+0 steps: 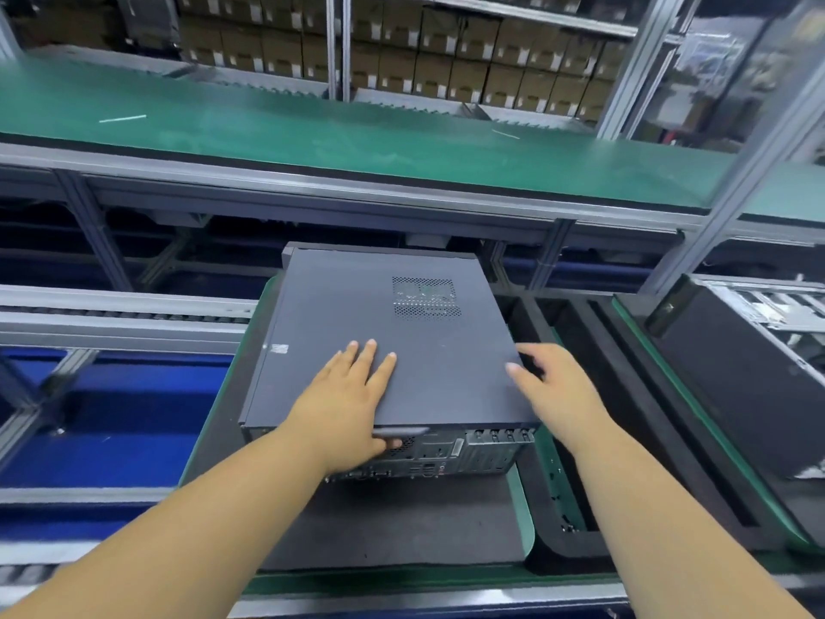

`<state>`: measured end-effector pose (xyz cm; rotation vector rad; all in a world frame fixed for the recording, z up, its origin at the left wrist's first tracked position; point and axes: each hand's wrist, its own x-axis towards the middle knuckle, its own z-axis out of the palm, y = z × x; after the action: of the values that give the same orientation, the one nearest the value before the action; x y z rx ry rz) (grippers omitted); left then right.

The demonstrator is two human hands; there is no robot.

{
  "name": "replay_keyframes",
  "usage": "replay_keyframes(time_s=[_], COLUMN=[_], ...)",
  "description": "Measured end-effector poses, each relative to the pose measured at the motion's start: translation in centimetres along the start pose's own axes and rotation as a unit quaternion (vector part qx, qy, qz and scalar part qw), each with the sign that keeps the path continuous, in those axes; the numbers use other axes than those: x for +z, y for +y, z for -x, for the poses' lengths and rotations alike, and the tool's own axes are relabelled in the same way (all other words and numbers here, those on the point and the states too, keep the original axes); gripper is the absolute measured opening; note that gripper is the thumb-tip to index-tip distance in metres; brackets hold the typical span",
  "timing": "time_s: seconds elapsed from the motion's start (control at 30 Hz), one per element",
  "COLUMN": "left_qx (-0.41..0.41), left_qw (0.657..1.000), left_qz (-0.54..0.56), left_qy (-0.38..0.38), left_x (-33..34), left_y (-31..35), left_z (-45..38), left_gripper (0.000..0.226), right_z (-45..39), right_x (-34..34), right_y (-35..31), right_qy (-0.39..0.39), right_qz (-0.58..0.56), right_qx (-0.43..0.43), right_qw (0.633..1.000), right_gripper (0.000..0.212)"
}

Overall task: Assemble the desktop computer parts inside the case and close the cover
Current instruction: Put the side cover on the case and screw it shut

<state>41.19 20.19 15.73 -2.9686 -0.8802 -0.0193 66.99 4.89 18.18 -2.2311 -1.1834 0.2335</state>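
A dark grey desktop computer case (pixel 357 314) lies flat on a green-edged pallet (pixel 524 520), its cover panel on top with a perforated vent (pixel 425 298) at the far right. The rear ports face me. My left hand (pixel 352 395) lies flat on the cover near its rear edge, fingers straight, thumb hooked under the cover's rear handle lip (pixel 399 432). My right hand (pixel 553 390) is at the case's right rear corner, thumb on the cover's top, fingers down along the right side.
Another pallet at the right carries a second, open computer case (pixel 754 364). A green conveyor belt (pixel 312 127) runs across behind, with shelves of cardboard boxes (pixel 446 60) beyond. Roller rails (pixel 111 314) and a blue surface (pixel 111 417) lie to the left.
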Motion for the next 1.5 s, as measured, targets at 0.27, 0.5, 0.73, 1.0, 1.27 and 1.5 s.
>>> replay_keyframes(time_s=[0.27,0.5,0.73,1.0,1.27,1.5], left_qx=[0.007,-0.001,-0.008,-0.012,-0.013,-0.045], left_qw=[0.999,0.998,0.999,1.0,0.999,0.984], left_qz=[-0.045,-0.056,-0.028,0.011,0.022,0.173], left_qy=[-0.022,-0.036,-0.034,-0.02,-0.026,0.019], left_x=[-0.1,-0.8,-0.9,-0.2,-0.1,-1.0], left_y=[0.7,0.9,0.7,0.0,-0.4,-3.0], left_z=[0.3,0.1,-0.1,-0.4,-0.4,1.4], left_gripper=[0.1,0.1,0.101,0.113,0.12,0.102], right_z=[0.3,-1.3,-2.1,-2.5,-1.8,3.1], right_x=[1.6,1.2,1.0,1.0,0.6,3.3], right_y=[-2.2,-2.5,-3.1,-3.0,-3.5,-7.9], right_qy=[-0.208,-0.205,-0.216,-0.215,-0.235,-0.113], right_qz=[0.231,0.315,0.364,0.369,0.332,0.122], right_qx=[-0.161,-0.217,-0.24,-0.252,-0.208,-0.378], right_qw=[0.937,0.901,0.874,0.868,0.89,0.911], right_gripper=[0.134,0.131,0.133,0.136,0.139,0.059])
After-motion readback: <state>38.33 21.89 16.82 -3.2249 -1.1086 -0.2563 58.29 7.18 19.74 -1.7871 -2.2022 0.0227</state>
